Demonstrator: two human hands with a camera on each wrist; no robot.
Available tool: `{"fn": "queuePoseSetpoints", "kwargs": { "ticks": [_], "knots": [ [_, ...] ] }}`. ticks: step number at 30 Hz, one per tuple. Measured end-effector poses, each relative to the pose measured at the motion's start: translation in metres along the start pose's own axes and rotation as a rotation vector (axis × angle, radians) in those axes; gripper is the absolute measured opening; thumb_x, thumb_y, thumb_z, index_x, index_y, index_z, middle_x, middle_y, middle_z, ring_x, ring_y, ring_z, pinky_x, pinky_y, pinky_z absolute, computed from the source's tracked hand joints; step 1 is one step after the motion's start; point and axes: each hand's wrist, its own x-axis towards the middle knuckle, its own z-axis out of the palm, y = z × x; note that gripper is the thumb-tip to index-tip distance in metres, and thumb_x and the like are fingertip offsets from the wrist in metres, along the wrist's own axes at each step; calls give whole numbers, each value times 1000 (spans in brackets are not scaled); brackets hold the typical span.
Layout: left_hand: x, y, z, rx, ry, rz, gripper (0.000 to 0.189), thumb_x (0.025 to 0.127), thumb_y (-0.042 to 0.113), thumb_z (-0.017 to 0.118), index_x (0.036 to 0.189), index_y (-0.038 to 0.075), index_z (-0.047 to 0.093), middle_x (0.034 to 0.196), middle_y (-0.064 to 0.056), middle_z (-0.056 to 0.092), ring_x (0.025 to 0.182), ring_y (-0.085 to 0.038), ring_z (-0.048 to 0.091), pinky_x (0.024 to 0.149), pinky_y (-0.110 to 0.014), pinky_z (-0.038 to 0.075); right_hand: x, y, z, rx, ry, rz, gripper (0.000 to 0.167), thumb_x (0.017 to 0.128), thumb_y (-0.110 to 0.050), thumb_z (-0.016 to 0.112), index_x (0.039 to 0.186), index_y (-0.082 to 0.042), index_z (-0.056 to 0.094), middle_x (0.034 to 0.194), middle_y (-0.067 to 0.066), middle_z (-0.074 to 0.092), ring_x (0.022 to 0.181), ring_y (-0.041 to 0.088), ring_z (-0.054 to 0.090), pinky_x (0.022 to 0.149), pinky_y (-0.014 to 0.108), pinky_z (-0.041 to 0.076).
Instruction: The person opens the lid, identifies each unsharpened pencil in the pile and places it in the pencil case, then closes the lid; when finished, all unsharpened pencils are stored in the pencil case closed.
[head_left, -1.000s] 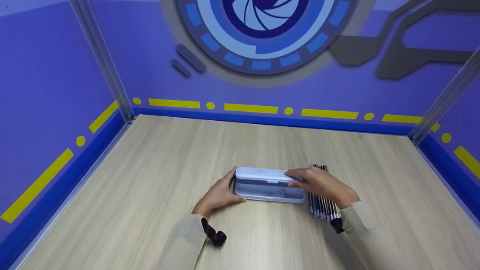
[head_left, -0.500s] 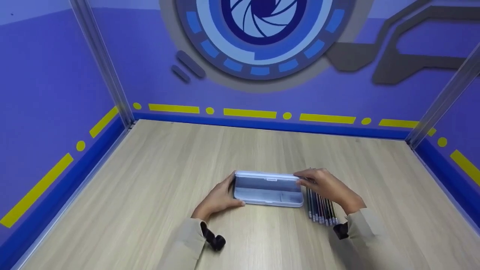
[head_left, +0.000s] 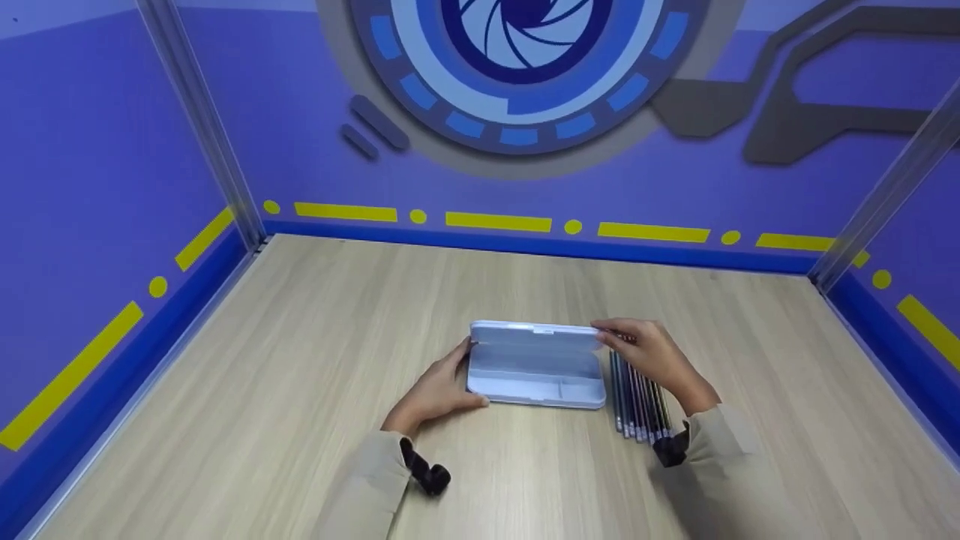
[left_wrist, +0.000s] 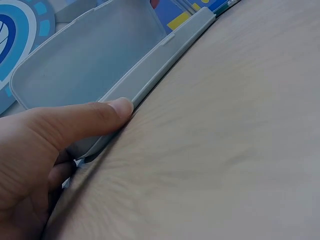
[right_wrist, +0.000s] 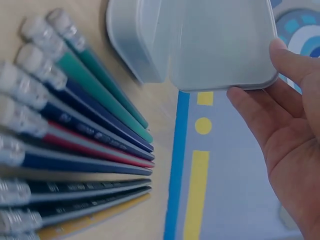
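Observation:
A pale, translucent pencil case [head_left: 517, 388] lies on the table with its lid [head_left: 536, 335] raised. Inside, a divider sets off a small compartment at the right end. My left hand [head_left: 433, 391] grips the case's left end, the thumb along its front wall [left_wrist: 145, 75]. At the lid's right corner, my right hand [head_left: 651, 352] pinches the edge between thumb and fingers, as the right wrist view shows with the lid [right_wrist: 225, 45]. Just right of the case lies a row of several pencils [head_left: 637, 397], their eraser ends toward me; in the right wrist view the pencils [right_wrist: 95, 130] are green, blue, red, black and yellow.
A wood-grain table [head_left: 337, 322] carries everything. Blue-purple panels [head_left: 495, 180] with yellow dashes stand behind and on both sides. Black wrist straps [head_left: 429, 472] sit at the cuffs of both beige sleeves [head_left: 367, 484].
My right hand has swung the lid up and back, from partly lowered to wide open, baring the inside of the case. The left hand has kept its grip on the left end.

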Motion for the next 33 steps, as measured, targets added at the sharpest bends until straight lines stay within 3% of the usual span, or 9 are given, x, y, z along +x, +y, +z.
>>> {"fn": "queuePoseSetpoints", "kwargs": {
  "ticks": [7,14,19,25,33],
  "knots": [
    [0,2,0,7,-4,-38,110,68,24,86,154,7,19,157,-15,27,145,-31,24,120,-46,20,2,8,4,83,87,100,29,94,-20,61,117,-6,69,114,10,71,105,26,67,90,41,55],
    [0,2,-1,0,-7,-42,110,69,26,86,154,9,19,158,-14,25,145,-30,23,120,-46,21,8,11,11,240,175,237,35,95,-27,61,121,-5,66,116,14,68,102,26,66,81,13,53],
    [-1,0,-1,12,-5,-19,109,69,27,86,154,8,20,157,-15,26,145,-32,24,119,-48,23,12,13,16,398,201,310,46,96,-32,58,129,-1,59,128,17,61,117,28,60,89,15,51],
    [0,1,-2,9,3,-2,111,67,27,86,154,11,19,158,-14,25,145,-32,24,119,-47,22,16,16,20,517,167,358,59,99,-42,47,141,0,46,148,15,44,137,27,42,104,25,41],
    [-1,1,-2,7,2,-21,112,68,27,87,155,15,18,159,-11,22,146,-30,21,120,-47,21,20,18,22,654,38,387,73,101,-56,18,153,-4,20,161,10,19,148,24,18,121,39,19]
  ]
}}
